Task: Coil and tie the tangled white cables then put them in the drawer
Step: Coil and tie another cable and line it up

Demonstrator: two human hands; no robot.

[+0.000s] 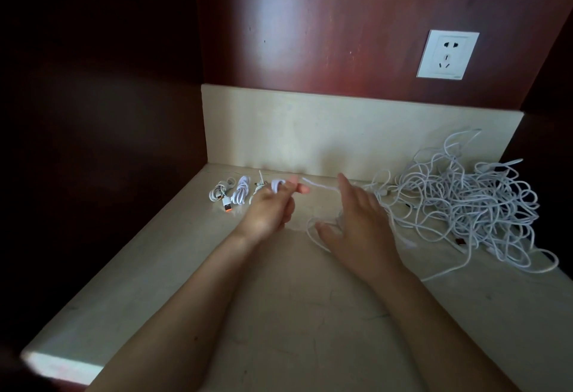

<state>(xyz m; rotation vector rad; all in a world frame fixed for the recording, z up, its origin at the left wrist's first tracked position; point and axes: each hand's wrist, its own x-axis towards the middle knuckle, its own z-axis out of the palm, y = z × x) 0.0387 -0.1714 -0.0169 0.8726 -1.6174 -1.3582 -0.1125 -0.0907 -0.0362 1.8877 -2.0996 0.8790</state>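
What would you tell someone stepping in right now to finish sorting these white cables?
Left hand: holds a loop of the working cable wound on its fingers.
Right hand: open, fingers straight, beside that strand; blur hides whether it touches.
Done: three coiled bundles lie in a row at the back left of the counter, the third partly hidden by the left hand.
Left: finish winding and tie this cable, then work through the big tangled pile on the right. No drawer is in view, and nothing looks stowed.
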